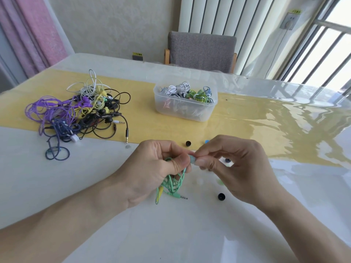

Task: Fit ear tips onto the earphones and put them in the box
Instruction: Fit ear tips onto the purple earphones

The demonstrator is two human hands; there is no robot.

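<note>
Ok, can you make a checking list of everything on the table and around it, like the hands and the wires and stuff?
Surface: glossy white table with a yellow strip across it.
Job's things: mint-green earphones held above the table; clear plastic box holding coiled earphones.
Clutter: loose black ear tips on the table.
Hands: left hand grips the green cable; right hand pinches a small piece at the earbud, too hidden to name.
Cables: tangled pile of earphones, purple, yellow, black, white and navy, left of the box.
Surroundings: grey chair, radiator, pink curtain, barred window.
</note>
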